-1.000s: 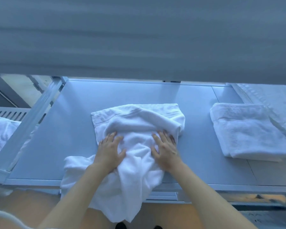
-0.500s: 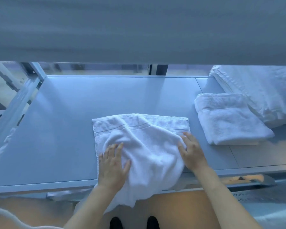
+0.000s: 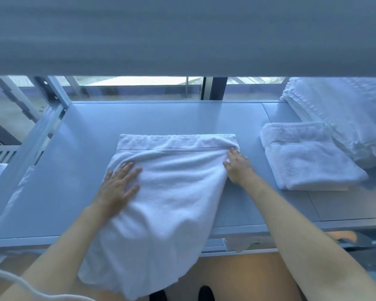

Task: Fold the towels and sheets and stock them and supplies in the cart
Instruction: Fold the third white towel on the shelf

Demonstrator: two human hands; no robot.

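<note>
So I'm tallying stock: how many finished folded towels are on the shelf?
1: the folded towel lies on the shelf, right of the towel being folded. The white linen pile at far right may hold more; I cannot tell.
</note>
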